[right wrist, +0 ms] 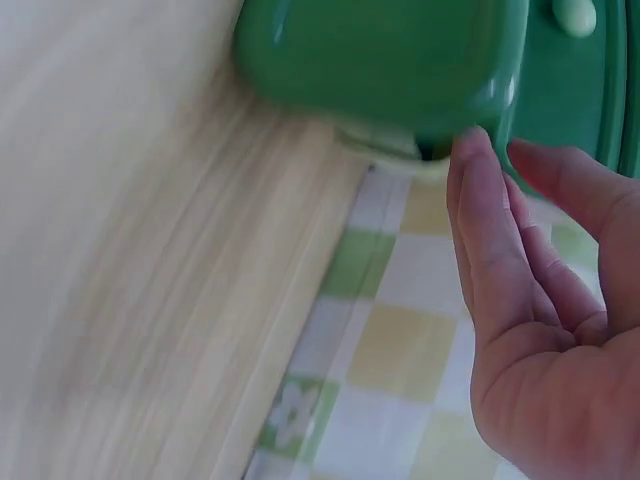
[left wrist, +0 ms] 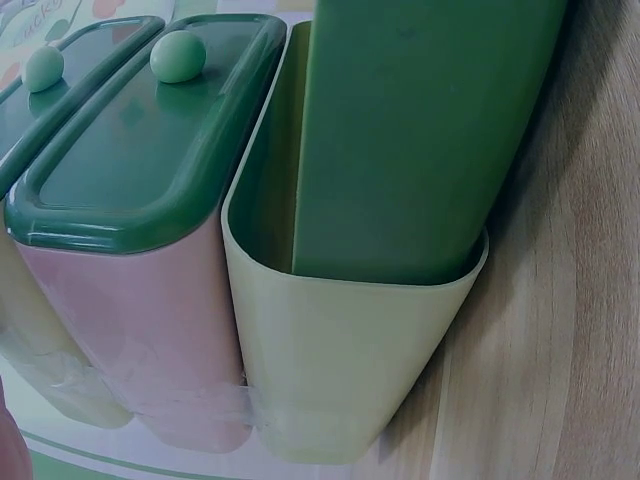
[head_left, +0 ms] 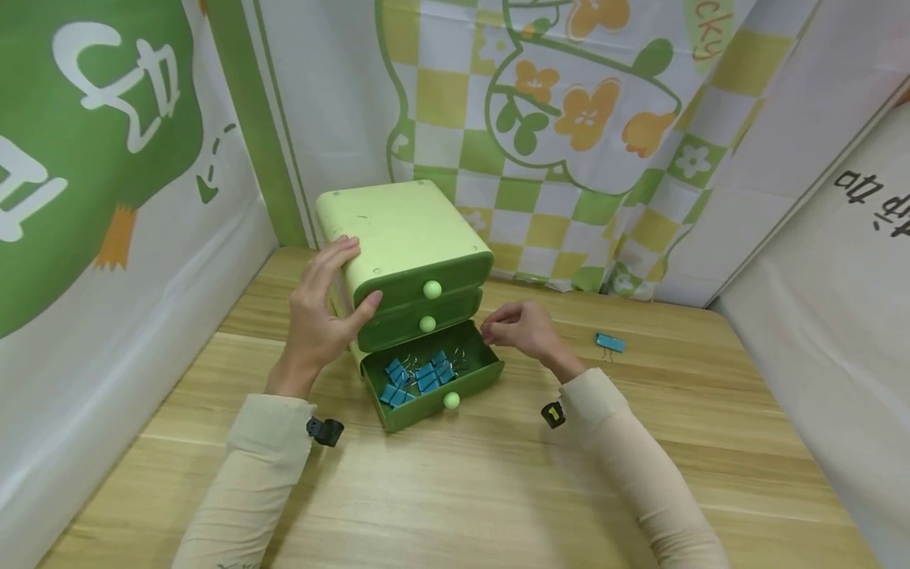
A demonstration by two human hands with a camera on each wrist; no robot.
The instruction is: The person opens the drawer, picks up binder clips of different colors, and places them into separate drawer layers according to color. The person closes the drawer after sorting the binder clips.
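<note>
A small light-green desktop drawer cabinet (head_left: 398,225) with dark green drawer fronts stands on the table. Its bottom drawer (head_left: 490,373) is pulled out and holds several blue binder clips (head_left: 429,378). My left hand (head_left: 320,316) holds the cabinet's left front corner, fingers over the top edge and thumb against the front. At the right side of the open drawer is my right hand (head_left: 524,328). In the right wrist view its fingers (right wrist: 495,235) are extended by the drawer's edge, the thumb a little apart. I see nothing between them.
One more blue binder clip (head_left: 610,342) lies on the wooden table (head_left: 455,490), right of the right hand. A checked, flower-patterned curtain (head_left: 512,197) hangs close behind the cabinet. White printed cloth (head_left: 235,182) hangs along the left side.
</note>
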